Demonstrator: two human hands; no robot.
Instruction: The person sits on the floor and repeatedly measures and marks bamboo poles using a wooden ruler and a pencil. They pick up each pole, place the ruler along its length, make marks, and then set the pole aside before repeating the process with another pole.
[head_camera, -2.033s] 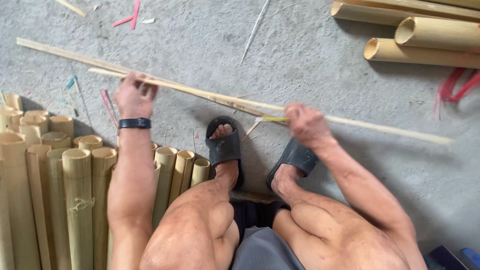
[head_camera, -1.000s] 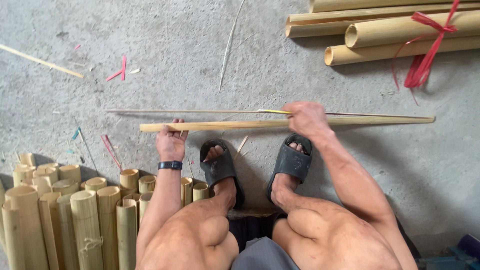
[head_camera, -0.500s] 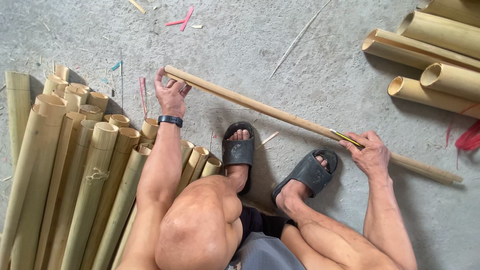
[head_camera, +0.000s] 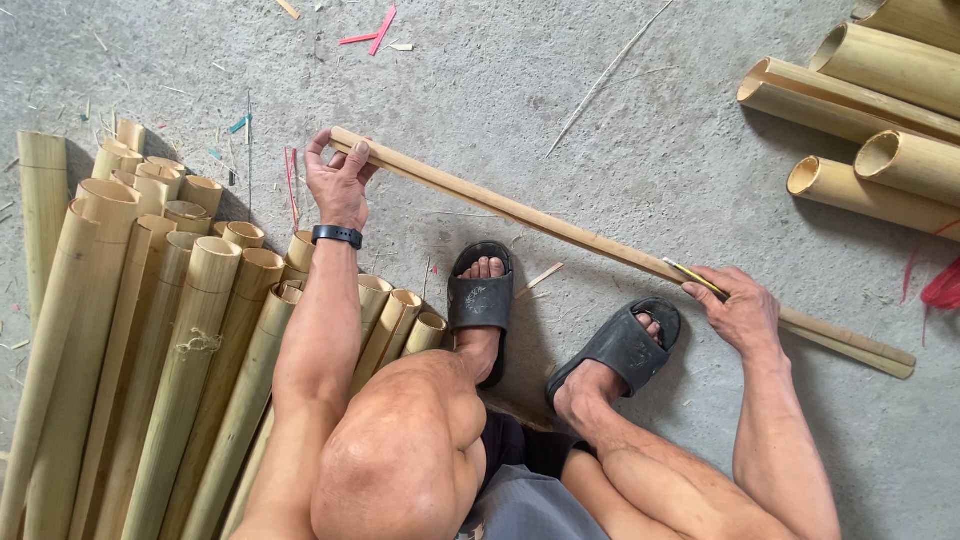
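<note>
Squatting on a concrete floor (head_camera: 600, 130), seen from above, with black sandals (head_camera: 480, 300) at the centre of the frame. Gripping with the left hand (head_camera: 340, 185), left of centre, the upper-left end of a long bamboo strip (head_camera: 520, 212): fingers curled over it, thumb underneath. Lying slantwise from there down to the right edge, far end apparently touching the floor. Pressing with the right hand (head_camera: 740, 310), right of centre, on the strip's middle part, and pinching a thin yellow pencil (head_camera: 695, 277) between fingers and thumb, tip laid on the bamboo. Looks like marking a place on the strip, judged from the pencil's position; hard to tell whether any line is already drawn. For the next move: need to hold the strip firm and flat with both hands, so as not to let the tip slip off the narrow surface. At the lower left, a bundle of thick poles (head_camera: 180, 340), just beside the left arm; at the upper right, more poles (head_camera: 880, 100), well apart from the hands.
</note>
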